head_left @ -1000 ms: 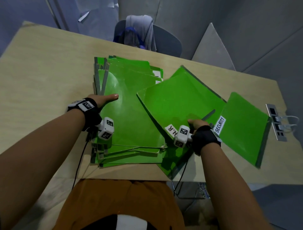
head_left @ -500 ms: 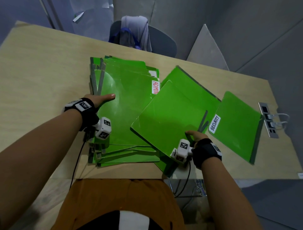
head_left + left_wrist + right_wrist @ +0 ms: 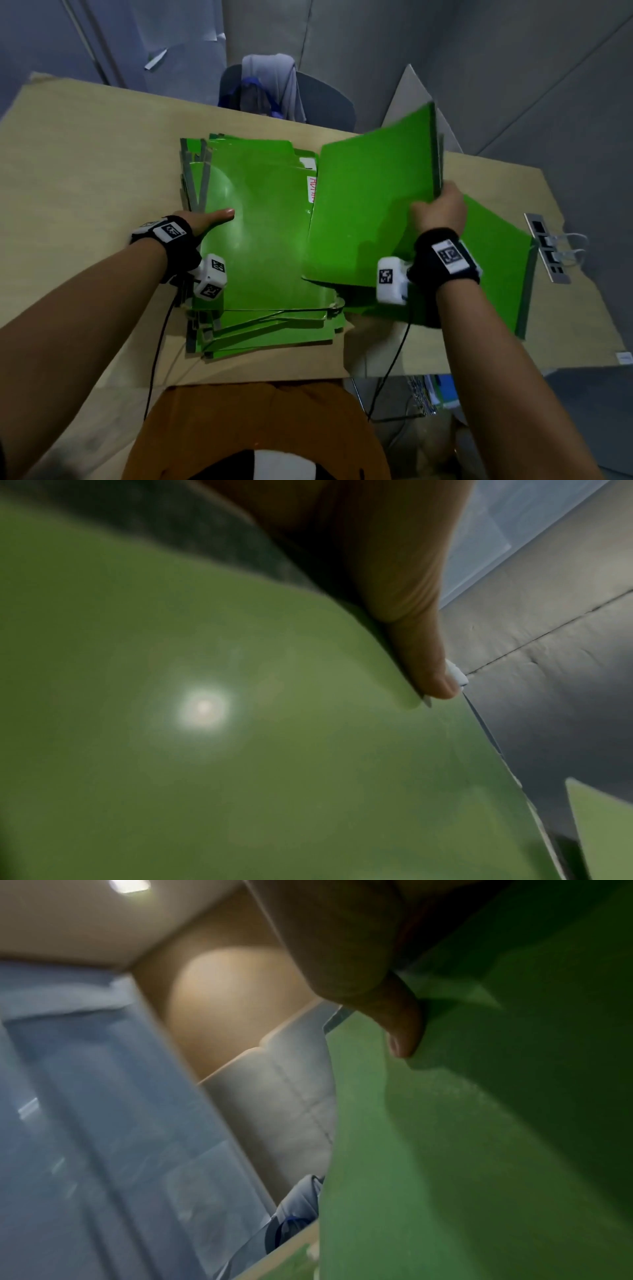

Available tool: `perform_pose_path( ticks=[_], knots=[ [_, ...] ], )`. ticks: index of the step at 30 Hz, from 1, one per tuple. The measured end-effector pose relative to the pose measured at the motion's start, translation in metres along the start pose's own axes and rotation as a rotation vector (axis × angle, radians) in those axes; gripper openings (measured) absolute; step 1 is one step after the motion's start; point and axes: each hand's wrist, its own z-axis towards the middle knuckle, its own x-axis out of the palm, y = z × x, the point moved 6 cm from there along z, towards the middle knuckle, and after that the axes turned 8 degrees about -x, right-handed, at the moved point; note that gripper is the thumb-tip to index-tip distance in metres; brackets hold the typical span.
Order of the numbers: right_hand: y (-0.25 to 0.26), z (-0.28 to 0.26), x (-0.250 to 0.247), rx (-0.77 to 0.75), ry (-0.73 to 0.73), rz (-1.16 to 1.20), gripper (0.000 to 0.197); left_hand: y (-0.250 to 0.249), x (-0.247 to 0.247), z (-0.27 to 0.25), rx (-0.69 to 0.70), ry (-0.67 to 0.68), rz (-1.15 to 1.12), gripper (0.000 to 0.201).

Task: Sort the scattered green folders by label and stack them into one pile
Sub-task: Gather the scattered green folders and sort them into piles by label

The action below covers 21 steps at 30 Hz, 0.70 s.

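Note:
A pile of green folders [image 3: 260,246] lies on the wooden table [image 3: 85,164] in front of me; a white label with red letters [image 3: 311,192] shows on its top folder. My left hand [image 3: 205,222] rests flat on the pile's left side, fingers straight, seen close in the left wrist view [image 3: 404,631] on the glossy cover [image 3: 240,750]. My right hand [image 3: 438,209] grips a green folder [image 3: 373,205] by its right edge and holds it raised and tilted above the table; its label is hidden. The thumb [image 3: 400,1020] presses on that folder [image 3: 479,1137]. Another green folder [image 3: 493,260] lies flat under the right hand.
A grey power socket strip [image 3: 548,250] with a white plug is set in the table at the far right. A chair [image 3: 284,92] with a grey cloth over it stands behind the table. Cables hang off the near table edge by my orange-clad lap.
My right hand has lifted the folder off the table and tipped it up, moving it right and away from me. The left hand has stayed flat on the pile.

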Motion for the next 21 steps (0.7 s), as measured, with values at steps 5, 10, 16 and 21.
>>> perform_pose_path(
  ticks=[5, 10, 16, 21],
  knots=[
    [0.083, 0.020, -0.037, -0.206, -0.111, -0.108, 0.030, 0.000, -0.001, 0.001, 0.014, -0.019, 0.073, 0.103],
    [0.095, 0.036, -0.047, -0.040, -0.237, 0.240, 0.034, 0.002, 0.000, 0.006, 0.035, -0.017, 0.033, 0.106],
    [0.049, 0.009, 0.012, 0.300, -0.277, 0.786, 0.036, 0.002, 0.002, 0.008, 0.051, 0.019, -0.010, 0.074],
    [0.048, 0.016, 0.007, 0.358, -0.347, 0.927, 0.041, 0.001, 0.001, 0.006, 0.073, 0.005, -0.027, 0.072]
  ],
)
